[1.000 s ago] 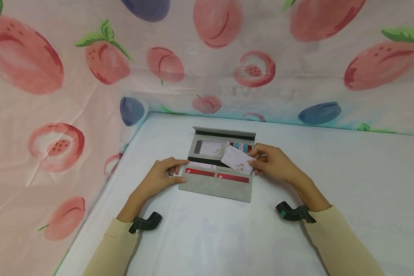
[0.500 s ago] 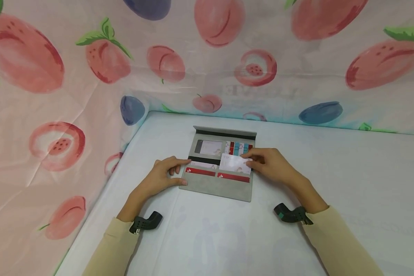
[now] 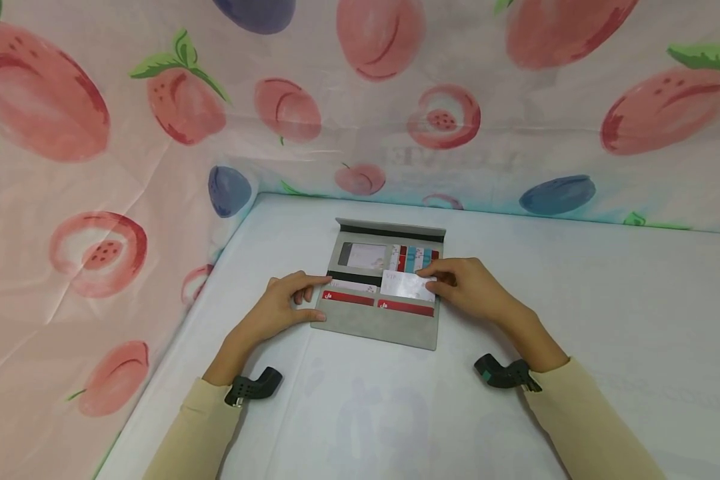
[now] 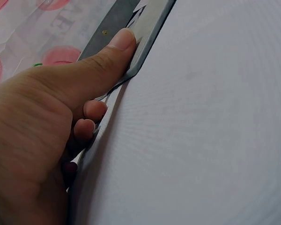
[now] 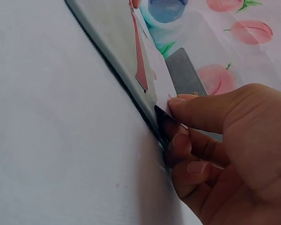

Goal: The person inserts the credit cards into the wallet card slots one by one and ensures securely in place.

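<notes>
An unfolded grey card wallet (image 3: 372,328) lies on the white tabletop, with red-edged cards in its lower slots. My right hand (image 3: 471,287) pinches the right edge of a pale VIP card (image 3: 399,284) between thumb and fingers. That card lies level, its lower edge at the right-hand slot, just above a red card (image 3: 405,307). My left hand (image 3: 282,305) rests on the wallet's left side, index finger and thumb spread apart. In the left wrist view its thumb (image 4: 119,44) presses near the wallet's corner, and the other fingers curl beside the edge.
Another pale card (image 3: 354,286) shows in the wallet's left slot. The upper panel has a window pocket (image 3: 363,257) and a row of striped colored cards (image 3: 415,259). Behind the white tabletop (image 3: 360,413) hangs a fruit-printed cloth (image 3: 312,160), which also covers the left side.
My right hand has turned the VIP card from tilted to level and lowered it slightly toward the right-hand slot. The left hand has stayed in place.
</notes>
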Tool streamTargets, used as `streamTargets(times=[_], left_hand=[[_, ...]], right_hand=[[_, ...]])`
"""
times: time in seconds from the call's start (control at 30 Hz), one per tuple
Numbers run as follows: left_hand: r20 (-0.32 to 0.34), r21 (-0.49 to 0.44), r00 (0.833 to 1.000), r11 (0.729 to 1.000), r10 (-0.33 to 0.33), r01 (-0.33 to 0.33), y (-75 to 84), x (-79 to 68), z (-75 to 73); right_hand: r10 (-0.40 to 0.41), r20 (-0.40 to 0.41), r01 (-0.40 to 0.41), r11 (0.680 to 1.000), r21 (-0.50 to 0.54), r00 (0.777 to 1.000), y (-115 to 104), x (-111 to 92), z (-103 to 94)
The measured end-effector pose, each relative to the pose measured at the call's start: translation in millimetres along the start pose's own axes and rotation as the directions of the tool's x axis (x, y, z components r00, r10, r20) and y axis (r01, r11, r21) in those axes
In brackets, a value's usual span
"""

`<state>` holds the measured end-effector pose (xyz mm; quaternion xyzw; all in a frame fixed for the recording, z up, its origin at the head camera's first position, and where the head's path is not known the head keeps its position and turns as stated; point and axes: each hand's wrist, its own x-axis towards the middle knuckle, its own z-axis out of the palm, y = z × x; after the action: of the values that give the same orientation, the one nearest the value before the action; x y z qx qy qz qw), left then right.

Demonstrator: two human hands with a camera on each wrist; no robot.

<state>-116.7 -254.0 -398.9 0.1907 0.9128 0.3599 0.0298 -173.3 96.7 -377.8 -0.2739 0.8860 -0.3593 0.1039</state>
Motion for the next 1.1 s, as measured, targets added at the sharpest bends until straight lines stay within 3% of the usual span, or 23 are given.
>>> streamTargets(times=[1.1], left_hand=[[0.015, 0.008, 1.000, 1.000, -0.016, 0.016, 2.0, -0.1, -0.5]], right_hand=[[0.006, 0.022, -0.005, 0.998, -0.056, 1.000, -7.0, -0.2, 0.5]])
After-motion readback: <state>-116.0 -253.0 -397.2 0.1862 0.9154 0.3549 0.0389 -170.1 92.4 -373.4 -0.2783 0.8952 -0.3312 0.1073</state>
